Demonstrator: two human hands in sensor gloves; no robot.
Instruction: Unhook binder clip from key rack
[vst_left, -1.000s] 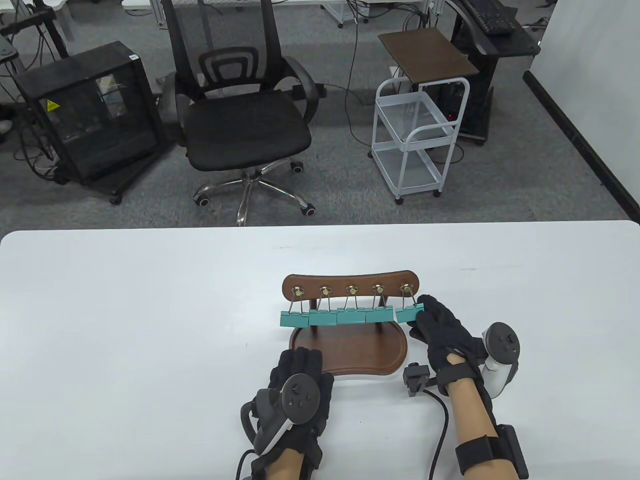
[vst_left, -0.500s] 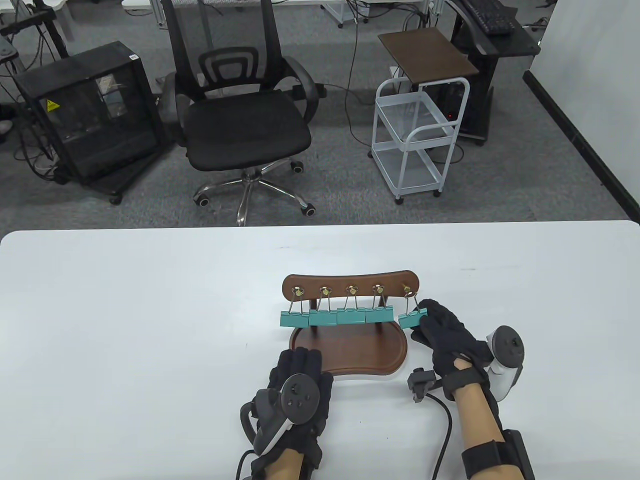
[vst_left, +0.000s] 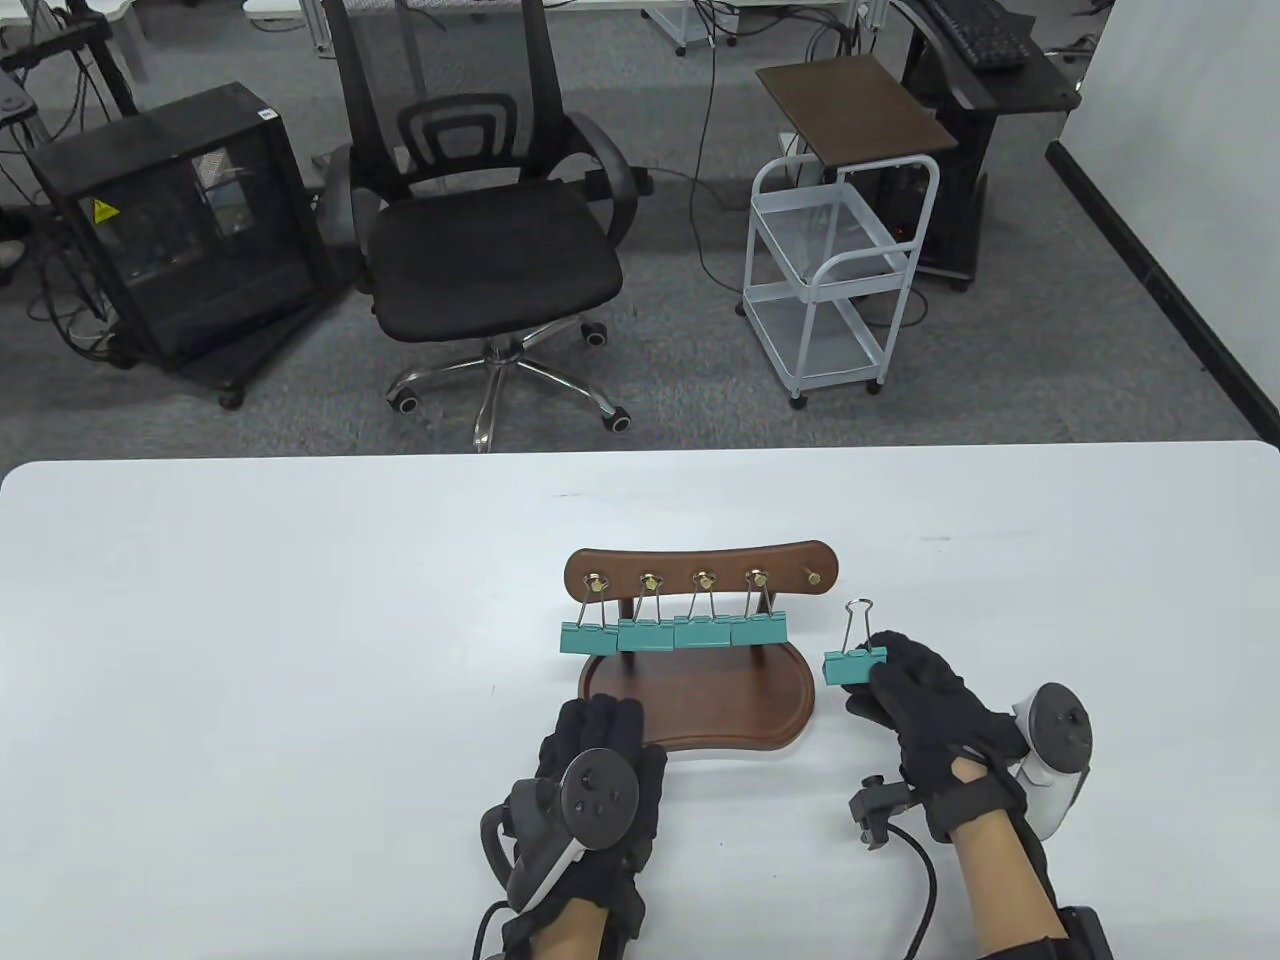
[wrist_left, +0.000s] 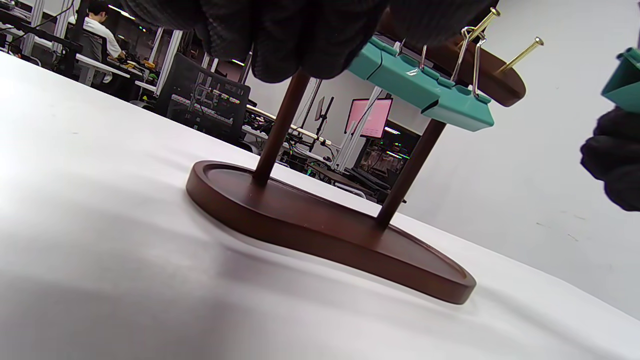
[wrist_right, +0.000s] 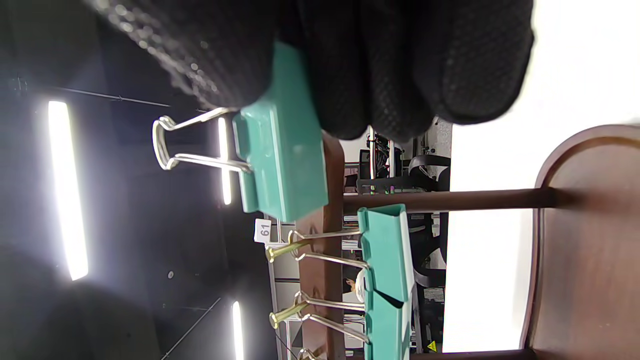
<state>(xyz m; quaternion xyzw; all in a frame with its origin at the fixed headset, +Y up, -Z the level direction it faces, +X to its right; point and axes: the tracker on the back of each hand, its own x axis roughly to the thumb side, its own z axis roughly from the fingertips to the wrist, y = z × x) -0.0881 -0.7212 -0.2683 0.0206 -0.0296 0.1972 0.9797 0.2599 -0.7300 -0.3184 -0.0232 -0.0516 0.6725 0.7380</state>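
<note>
My right hand (vst_left: 935, 705) pinches the freed binder clip (vst_left: 855, 665) clear of the key rack (vst_left: 700, 570); my left hand (vst_left: 600, 770) lies flat, steadying its base.

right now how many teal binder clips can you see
5. Four hang side by side on the key rack: first, second, third, fourth. The fifth binder clip is off its hook, held by the right hand.

Teal binder clips (vst_left: 676, 633) with silver wire handles, brass hooks (vst_left: 814, 577), dark brown wooden rack (vst_left: 700, 570), white table (vst_left: 250, 650).
</note>
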